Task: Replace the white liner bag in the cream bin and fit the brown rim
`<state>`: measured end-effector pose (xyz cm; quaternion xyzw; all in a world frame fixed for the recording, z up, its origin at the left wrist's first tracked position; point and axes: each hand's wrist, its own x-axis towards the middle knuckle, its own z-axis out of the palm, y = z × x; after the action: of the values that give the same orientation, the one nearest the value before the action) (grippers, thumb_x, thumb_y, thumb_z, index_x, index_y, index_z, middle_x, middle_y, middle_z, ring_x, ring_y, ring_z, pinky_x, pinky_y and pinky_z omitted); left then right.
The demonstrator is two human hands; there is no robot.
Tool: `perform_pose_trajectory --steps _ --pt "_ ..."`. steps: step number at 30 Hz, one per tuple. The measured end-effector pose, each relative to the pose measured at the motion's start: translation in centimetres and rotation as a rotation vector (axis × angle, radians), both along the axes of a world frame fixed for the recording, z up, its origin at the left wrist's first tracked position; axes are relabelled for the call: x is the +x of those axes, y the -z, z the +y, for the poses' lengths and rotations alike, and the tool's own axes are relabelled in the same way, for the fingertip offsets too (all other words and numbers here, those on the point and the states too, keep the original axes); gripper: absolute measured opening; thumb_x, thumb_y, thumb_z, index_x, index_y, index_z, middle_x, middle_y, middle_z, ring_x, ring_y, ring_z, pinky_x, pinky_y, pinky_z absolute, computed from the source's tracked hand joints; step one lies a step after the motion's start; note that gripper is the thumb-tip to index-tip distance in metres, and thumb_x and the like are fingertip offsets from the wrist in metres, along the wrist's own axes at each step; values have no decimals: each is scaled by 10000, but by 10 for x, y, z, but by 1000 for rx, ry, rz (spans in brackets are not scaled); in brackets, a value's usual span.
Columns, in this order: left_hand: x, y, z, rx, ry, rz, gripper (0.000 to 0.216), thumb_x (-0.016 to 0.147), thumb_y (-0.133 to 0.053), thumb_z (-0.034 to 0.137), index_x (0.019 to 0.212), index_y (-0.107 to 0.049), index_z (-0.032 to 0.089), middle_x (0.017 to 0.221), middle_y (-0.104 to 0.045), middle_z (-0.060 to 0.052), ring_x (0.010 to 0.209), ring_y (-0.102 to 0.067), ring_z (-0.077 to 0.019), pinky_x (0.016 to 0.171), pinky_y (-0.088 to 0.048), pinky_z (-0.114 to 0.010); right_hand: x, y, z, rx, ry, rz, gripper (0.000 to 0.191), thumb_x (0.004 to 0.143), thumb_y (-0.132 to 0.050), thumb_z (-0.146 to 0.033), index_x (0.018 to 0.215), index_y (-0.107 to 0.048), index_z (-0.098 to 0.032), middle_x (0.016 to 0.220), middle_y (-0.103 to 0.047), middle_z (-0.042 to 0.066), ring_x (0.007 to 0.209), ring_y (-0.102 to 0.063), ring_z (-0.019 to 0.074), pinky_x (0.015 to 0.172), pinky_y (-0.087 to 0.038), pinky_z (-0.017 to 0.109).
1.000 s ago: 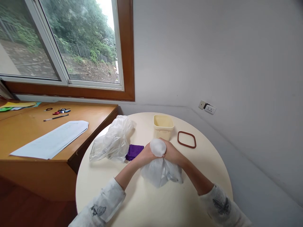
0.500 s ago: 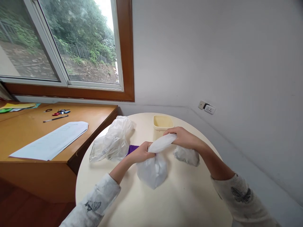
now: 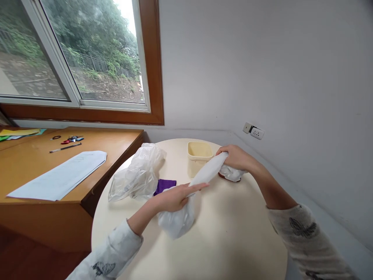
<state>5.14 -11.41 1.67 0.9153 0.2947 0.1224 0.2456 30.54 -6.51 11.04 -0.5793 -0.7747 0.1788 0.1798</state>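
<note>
A white plastic bag point(image 3: 201, 177) is stretched in a band across the round cream table point(image 3: 233, 241). My right hand point(image 3: 236, 157) is closed on its far end, near the brown rubber ring point(image 3: 222, 175), which it mostly hides. My left hand point(image 3: 175, 196) lies flat on the near, bunched end of the bag point(image 3: 176, 221), fingers stretched out. A cream square tub point(image 3: 199, 155) stands just behind the band, and a purple cloth point(image 3: 164, 186) lies left of my left hand.
A crumpled clear plastic bag point(image 3: 136, 174) lies at the table's left edge. A wooden desk point(image 3: 40, 171) to the left carries a white paper sheet point(image 3: 60, 177), a pen point(image 3: 65, 147) and small items. A wall socket point(image 3: 254, 132) sits low on the right wall.
My right hand has pulled the bag's end away to the right and back, stretching it from a ball into a long band. My left hand has opened flat on the near end.
</note>
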Motion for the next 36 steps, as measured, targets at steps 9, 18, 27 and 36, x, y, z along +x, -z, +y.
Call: perform_pose_trajectory --steps 9,18,27,36 --pt "10 -1 6 194 -242 89 365 820 -392 136 1105 -589 252 882 -670 -16 859 -575 -205 846 -385 -354 1 -10 -10 -217 -104 35 110 655 -531 -254 680 -610 -183 653 -581 -11 549 -473 107 446 -273 207" --pt "15 -22 0 210 -279 -30 383 829 -482 411 1190 -513 286 1253 -462 -62 1170 -384 -273 963 -338 -423 -7 -18 -22 -318 -297 195 173 671 -568 -321 744 -616 -172 722 -598 -1 637 -512 125 539 -355 218" --pt "27 -32 12 314 -410 -13 402 886 -368 366 1270 -407 255 1267 -438 -84 1170 -369 -290 963 -307 -477 -25 -13 -37 -275 -395 316 264 736 -569 -356 942 -601 -194 836 -589 -1 725 -512 137 610 -368 229" --pt "8 -22 34 80 -448 86 541 902 -227 479 1410 -147 308 1307 -437 -87 1192 -377 -299 943 -320 -445 -13 29 -45 -549 -503 453 332 813 -500 -471 880 -590 -159 671 -487 -22 554 -411 80 501 -311 195"
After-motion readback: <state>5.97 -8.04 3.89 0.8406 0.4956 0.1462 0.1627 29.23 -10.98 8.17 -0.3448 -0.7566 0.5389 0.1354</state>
